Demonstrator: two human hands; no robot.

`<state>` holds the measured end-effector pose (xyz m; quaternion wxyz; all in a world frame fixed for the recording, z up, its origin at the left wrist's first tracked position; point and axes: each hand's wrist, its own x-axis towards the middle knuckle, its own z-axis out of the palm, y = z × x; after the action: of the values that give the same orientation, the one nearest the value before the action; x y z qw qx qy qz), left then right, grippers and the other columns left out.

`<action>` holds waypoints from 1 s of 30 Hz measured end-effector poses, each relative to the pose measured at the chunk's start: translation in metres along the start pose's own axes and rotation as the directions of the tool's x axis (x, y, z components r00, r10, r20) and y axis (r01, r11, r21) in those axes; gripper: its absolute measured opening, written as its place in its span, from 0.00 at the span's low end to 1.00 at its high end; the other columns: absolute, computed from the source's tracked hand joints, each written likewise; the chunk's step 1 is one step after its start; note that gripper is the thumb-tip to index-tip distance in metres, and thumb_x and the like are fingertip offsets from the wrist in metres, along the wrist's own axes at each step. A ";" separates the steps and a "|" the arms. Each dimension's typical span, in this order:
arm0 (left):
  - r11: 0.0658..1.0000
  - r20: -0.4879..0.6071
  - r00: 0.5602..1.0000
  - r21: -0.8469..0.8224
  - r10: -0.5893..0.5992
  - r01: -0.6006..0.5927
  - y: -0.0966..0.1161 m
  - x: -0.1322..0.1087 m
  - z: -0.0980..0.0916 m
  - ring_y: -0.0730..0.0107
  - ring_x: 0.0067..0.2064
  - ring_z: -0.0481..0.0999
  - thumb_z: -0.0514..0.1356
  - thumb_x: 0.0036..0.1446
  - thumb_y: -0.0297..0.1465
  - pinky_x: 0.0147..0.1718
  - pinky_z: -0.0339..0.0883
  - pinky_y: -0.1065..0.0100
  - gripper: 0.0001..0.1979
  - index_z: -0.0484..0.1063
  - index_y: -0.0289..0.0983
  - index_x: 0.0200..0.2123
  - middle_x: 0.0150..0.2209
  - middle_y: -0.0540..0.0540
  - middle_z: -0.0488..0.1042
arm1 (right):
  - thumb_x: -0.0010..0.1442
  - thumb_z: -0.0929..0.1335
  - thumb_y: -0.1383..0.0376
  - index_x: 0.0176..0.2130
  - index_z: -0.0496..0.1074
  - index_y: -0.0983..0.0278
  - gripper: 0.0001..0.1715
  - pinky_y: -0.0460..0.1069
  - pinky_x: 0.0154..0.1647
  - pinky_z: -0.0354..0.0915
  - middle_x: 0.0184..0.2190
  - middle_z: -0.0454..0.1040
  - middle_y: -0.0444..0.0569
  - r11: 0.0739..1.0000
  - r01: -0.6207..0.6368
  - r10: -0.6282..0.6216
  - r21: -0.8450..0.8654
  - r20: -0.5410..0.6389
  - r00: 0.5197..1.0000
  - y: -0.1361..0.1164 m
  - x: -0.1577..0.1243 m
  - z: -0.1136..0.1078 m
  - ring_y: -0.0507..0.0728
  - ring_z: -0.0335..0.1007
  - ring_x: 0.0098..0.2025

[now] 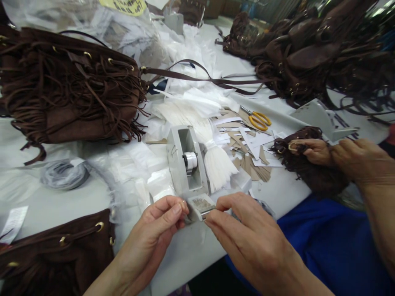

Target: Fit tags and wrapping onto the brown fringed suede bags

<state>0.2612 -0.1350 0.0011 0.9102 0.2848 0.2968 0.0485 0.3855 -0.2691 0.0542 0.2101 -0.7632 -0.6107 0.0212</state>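
A grey tape dispenser (173, 160) with a small roll of clear tape (190, 161) stands on the table in front of me. My left hand (154, 232) is left of the dispenser's front end, thumb and forefinger pinched together; what they hold, if anything, is too small to make out. On the other side, the thumb and fingers of my right hand (249, 234) are closed at the cutter edge (207, 213). Whether they grip tape there or the dispenser itself, I cannot tell. A bundle of white strips (219, 166) lies right beside the dispenser.
Brown fringed bags (74, 90) lie at left, with another bag (55, 250) near front left. Yellow-handled scissors (259, 120) rest by paper strips (247, 142). At right, another person's hands (348, 158) hold a small dark brown fringed item (311, 164). More brown bags (299, 53) are piled behind.
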 end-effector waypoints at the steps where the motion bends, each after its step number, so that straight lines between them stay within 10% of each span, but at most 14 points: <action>1: 1.000 0.001 1.000 -0.002 0.001 -0.001 0.000 0.000 0.000 0.68 0.40 0.63 0.62 0.56 0.35 0.40 0.58 0.69 0.08 0.73 0.35 0.31 0.35 0.47 0.67 | 0.61 0.63 0.76 0.31 0.69 0.65 0.10 0.50 0.37 0.61 0.31 0.66 0.49 0.999 0.021 -0.019 -0.027 0.052 0.998 -0.001 0.003 -0.002 0.55 0.63 0.34; 6: 1.000 0.011 1.000 -0.012 0.010 -0.010 0.000 0.001 -0.002 0.69 0.38 0.62 0.62 0.56 0.34 0.39 0.57 0.69 0.08 0.72 0.35 0.30 0.35 0.47 0.67 | 0.59 0.62 0.76 0.29 0.65 0.64 0.09 0.51 0.34 0.56 0.30 0.65 0.48 0.985 0.124 -0.086 -0.122 0.279 0.956 0.002 0.014 -0.009 0.56 0.59 0.32; 15: 1.000 0.017 1.000 -0.007 0.019 -0.019 -0.002 0.002 -0.004 0.68 0.38 0.63 0.64 0.55 0.35 0.39 0.57 0.69 0.09 0.74 0.34 0.31 0.35 0.46 0.68 | 0.55 0.60 0.80 0.27 0.62 0.64 0.13 0.48 0.30 0.55 0.29 0.63 0.48 0.989 0.123 -0.089 -0.080 0.339 0.936 0.003 0.025 -0.013 0.54 0.57 0.30; 30: 1.000 0.002 1.000 -0.016 0.004 -0.004 -0.004 0.002 -0.005 0.69 0.37 0.62 0.64 0.55 0.33 0.39 0.56 0.70 0.08 0.73 0.34 0.29 0.34 0.46 0.68 | 0.62 0.63 0.75 0.37 0.70 0.65 0.08 0.48 0.35 0.61 0.30 0.70 0.47 0.995 0.016 -0.007 0.096 -0.095 0.995 0.010 -0.015 0.006 0.52 0.64 0.33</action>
<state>0.2597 -0.1355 -0.0053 0.9126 0.2782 0.2951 0.0522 0.3897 -0.2829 0.0419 0.2755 -0.7488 -0.6027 0.0134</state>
